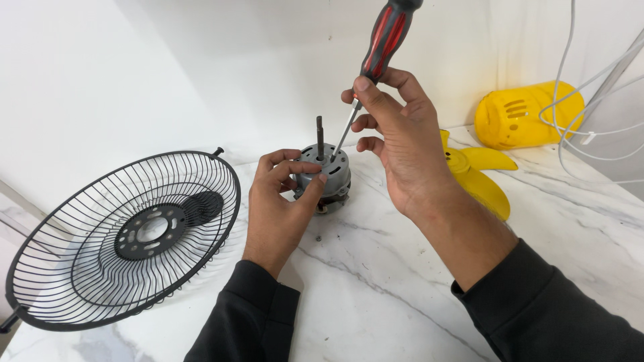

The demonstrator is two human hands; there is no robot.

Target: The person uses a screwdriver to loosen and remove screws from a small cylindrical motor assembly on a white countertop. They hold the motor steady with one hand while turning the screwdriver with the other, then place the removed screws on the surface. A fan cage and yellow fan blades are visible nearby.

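A small grey fan motor (333, 173) stands upright on the white marble counter (376, 288), its dark shaft pointing up. My left hand (278, 201) grips the motor's side, fingers wrapped round the housing. My right hand (396, 134) holds a red and black screwdriver (386, 40) near the base of its handle. The screwdriver leans to the right and its tip rests on the motor's top face, beside the shaft.
A black wire fan guard (127, 234) lies tilted at the left. Yellow fan blades (479, 177) sit behind my right wrist, and a yellow housing (526, 114) lies at the back right under white cables (583, 127). A tiny screw (318, 237) lies by the motor.
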